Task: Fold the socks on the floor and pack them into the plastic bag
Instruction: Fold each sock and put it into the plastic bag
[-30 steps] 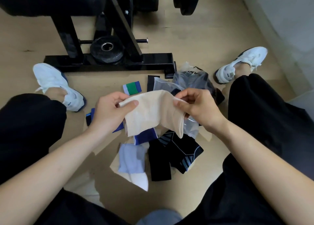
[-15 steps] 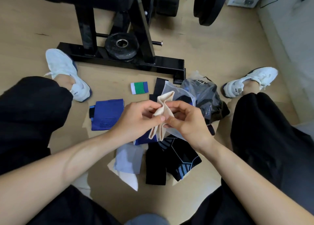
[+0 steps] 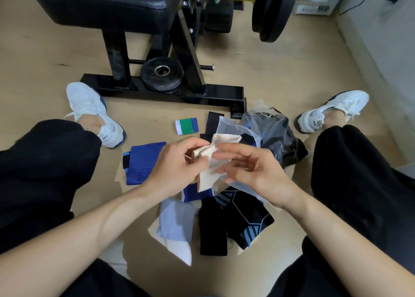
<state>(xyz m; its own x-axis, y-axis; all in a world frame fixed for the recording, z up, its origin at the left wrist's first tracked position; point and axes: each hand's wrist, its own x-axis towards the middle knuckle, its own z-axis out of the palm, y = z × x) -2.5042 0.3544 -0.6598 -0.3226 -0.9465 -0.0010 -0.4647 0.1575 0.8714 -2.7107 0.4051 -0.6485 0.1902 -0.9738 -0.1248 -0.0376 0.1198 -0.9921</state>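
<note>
A cream sock point(image 3: 210, 162), folded lengthwise, hangs between my hands above the sock pile. My left hand point(image 3: 177, 165) pinches its left edge; my right hand point(image 3: 249, 171) holds its right side with the fingers spread over it. Behind the hands lies the plastic bag point(image 3: 272, 135), dark and crumpled, with a clear bag mouth point(image 3: 233, 127) open toward me. On the floor lie a folded blue sock point(image 3: 143, 162), a small green, white and blue sock point(image 3: 186, 126), a light blue and white sock point(image 3: 176, 228) and black patterned socks point(image 3: 235, 220).
A black weight bench frame point(image 3: 161, 90) with a weight plate point(image 3: 162, 73) stands just beyond the socks. My white shoes point(image 3: 94, 112) point(image 3: 330, 112) and black trouser legs flank the pile. A wall point(image 3: 381, 38) runs along the right.
The cream sock, held spread flat a second ago, has been folded in half lengthwise. My hands came together, and the view tilted up toward the bench.
</note>
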